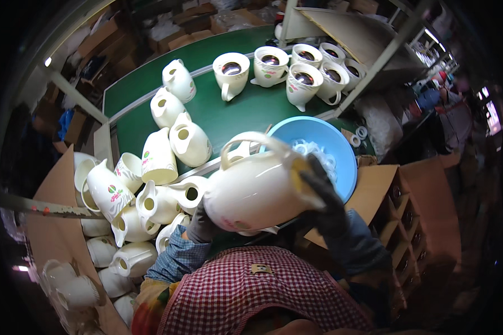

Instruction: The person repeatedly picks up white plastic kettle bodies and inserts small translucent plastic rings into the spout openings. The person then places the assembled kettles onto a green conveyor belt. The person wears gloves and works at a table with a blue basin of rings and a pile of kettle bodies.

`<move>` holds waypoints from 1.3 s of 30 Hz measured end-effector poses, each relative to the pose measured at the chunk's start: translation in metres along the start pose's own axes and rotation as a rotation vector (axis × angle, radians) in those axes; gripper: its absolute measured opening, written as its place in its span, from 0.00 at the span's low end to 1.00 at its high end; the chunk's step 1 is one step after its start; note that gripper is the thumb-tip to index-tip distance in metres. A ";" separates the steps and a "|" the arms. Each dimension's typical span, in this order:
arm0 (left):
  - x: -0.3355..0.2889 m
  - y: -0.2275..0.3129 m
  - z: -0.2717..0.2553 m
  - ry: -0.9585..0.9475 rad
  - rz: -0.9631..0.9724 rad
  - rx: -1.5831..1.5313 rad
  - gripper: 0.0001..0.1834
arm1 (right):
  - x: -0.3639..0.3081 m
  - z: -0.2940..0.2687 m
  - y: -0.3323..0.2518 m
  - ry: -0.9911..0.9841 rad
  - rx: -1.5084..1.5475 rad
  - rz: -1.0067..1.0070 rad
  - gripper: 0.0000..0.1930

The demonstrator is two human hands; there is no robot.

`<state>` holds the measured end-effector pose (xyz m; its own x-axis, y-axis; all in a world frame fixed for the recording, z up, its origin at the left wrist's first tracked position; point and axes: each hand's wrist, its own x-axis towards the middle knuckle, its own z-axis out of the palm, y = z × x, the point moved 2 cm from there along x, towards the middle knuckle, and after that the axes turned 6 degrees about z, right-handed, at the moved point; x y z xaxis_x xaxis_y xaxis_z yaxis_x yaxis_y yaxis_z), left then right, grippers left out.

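A cream-white jug body (257,192) with a curved handle lies tilted sideways in front of me, held between both hands. My left hand (203,224), in a dark glove, supports its lower left end. At the wide, yellowish right end, my right hand (323,190), also gloved, grips the rim; the fingers are partly blurred. Just beyond my right hand stands a light-blue basin (347,148) with translucent white rings (318,156) in it. More jug bodies (157,157) of the same kind stand to the left on the green table (229,124).
Several jugs with dark shiny inserts (269,67) stand at the back right. At the left, a cardboard box (53,212) holds many jug bodies. Near my right arm is an open divided carton (399,223). Metal posts (383,61) frame the table.
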<state>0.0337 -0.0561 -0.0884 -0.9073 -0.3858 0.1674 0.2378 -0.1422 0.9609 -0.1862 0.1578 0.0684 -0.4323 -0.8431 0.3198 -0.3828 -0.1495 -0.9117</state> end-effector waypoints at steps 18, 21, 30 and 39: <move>0.057 0.083 0.061 -0.284 0.019 0.728 0.40 | -0.012 0.022 -0.020 -0.079 -0.147 -0.163 0.47; 0.059 0.084 0.061 -0.309 0.060 0.809 0.39 | -0.010 0.020 -0.017 -0.063 -0.144 -0.189 0.47; 0.067 0.088 0.065 -0.382 0.169 1.054 0.37 | -0.008 0.015 -0.019 -0.063 -0.221 -0.199 0.45; 0.033 0.046 0.040 -0.102 0.009 -0.385 0.50 | -0.010 0.014 -0.002 0.097 -0.242 -0.188 0.45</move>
<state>0.0010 -0.0386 -0.0298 -0.9298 -0.2986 0.2152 0.3408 -0.4779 0.8096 -0.1697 0.1595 0.0630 -0.4065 -0.7577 0.5106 -0.6414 -0.1613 -0.7500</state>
